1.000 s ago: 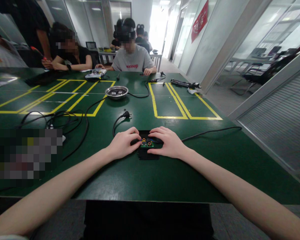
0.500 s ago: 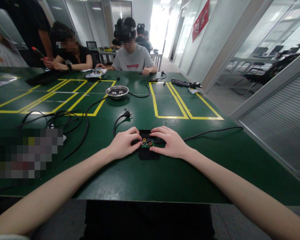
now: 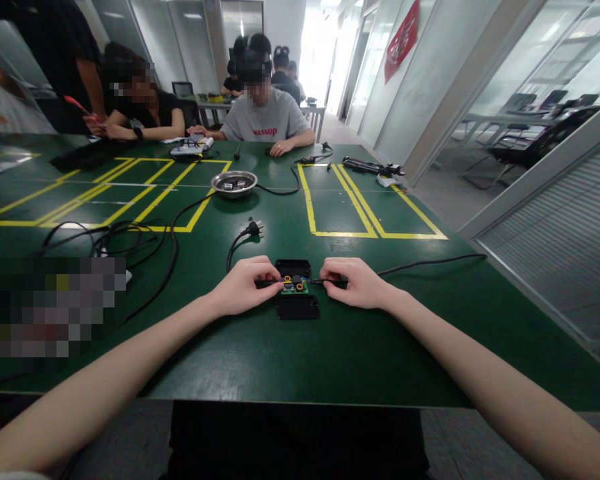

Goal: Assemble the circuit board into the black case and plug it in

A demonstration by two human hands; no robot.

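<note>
Circuit board (image 3: pixel 294 288) sits between our hands (image 3: pixel 243 287) (image 3: pixel 355 283), each pinched closed on black cable (image 3: pixel 430 263); beyond it, green surface (image 3: pixel 300 363), metal bowl (image 3: pixel 234 194), glass panels (image 3: pixel 405 100).

There are two covers (image 3: pixel 298 308) and one circuit board (image 3: pixel 293 289).

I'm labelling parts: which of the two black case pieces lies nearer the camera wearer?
The near case piece, lying between the green circuit board and the table's front edge; the far case piece lies on the board's other side.

glaring corridor (image 3: pixel 323 57), dimmer table (image 3: pixel 300 367), stretched edges
</note>
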